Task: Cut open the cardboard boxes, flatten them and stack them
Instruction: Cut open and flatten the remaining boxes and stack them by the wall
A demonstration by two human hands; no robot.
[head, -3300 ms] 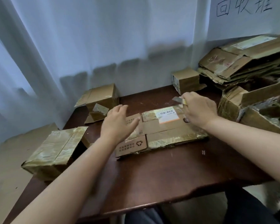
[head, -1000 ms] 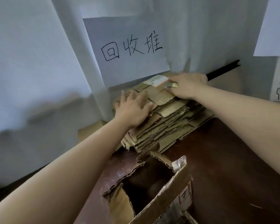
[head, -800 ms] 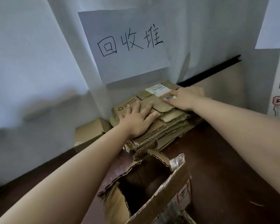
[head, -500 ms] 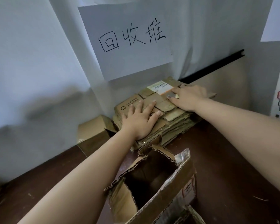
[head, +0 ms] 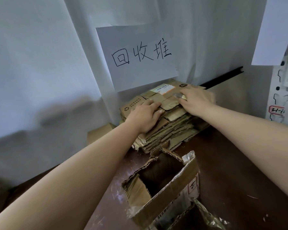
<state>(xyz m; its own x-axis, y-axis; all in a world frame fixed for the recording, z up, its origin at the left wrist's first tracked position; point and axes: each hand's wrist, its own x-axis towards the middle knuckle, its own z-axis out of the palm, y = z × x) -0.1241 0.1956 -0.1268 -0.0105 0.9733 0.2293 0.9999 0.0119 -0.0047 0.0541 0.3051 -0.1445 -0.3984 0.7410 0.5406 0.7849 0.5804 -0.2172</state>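
A person's two bare forearms reach forward over a dark brown wooden tabletop (head: pixel 226 163) toward a stack of flattened brown cardboard boxes (head: pixel 170 128) at the back, against a pale white curtain (head: pixel 40 63). The left hand (head: pixel 144 116) lies palm down on the near left part of the top sheet, fingers flat and pressing. The right hand (head: pixel 197 100) rests on the far right part of the top sheet, its fingers curled round a small grey and yellow cutter (head: pixel 179 95), of which only the tip shows. The top sheet carries a white shipping label with an orange stripe (head: pixel 164 88) and a printed recycling mark. Above the stack, a white paper sign with handwritten black characters (head: pixel 138 55) hangs on the curtain. Nearer the camera stands an open, torn brown cardboard box (head: pixel 163 185) with tape along its rim. A small brown box (head: pixel 98 132) sits left of the stack, partly hidden by the left forearm.
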